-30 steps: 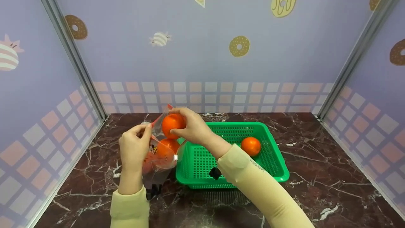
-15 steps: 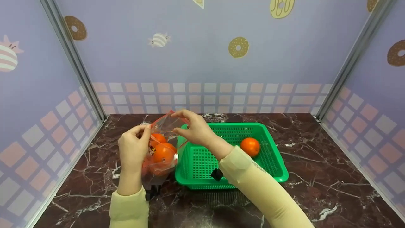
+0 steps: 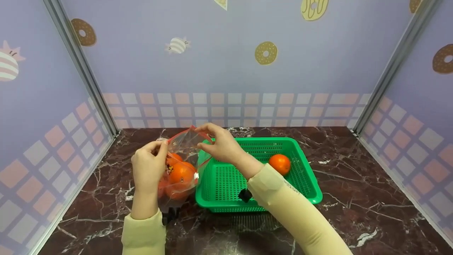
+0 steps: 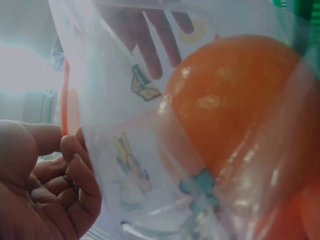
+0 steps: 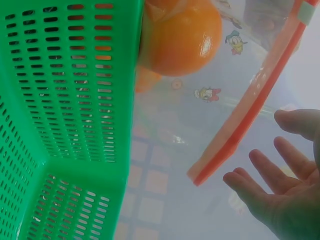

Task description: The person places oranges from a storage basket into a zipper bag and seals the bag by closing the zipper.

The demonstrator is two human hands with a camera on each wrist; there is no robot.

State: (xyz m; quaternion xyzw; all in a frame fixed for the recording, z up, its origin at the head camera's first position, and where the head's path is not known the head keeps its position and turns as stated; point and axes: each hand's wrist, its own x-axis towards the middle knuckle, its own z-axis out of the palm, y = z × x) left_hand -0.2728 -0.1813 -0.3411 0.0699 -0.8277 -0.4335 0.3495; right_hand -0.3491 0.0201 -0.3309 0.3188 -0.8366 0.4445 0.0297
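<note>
Pinching the red-edged rim of a clear printed bag, the left hand holds it between thumb and curled fingers. Right hand: fingers parted and relaxed at the opposite side of the bag's mouth, gripping no fruit; whether they press on the film cannot be determined. Bagged orange fruits lie below and between the two sets of fingertips, seen through the film; overlap prevents an exact count. One loose orange fruit sits in the green basket, to the right of the right hand's fingers and well apart from them. Assessment: bagging appears mostly complete. Outstanding, as far as visible: the loose fruit, which no finger touches, and the mouth, gaping unsealed between the hands.
</note>
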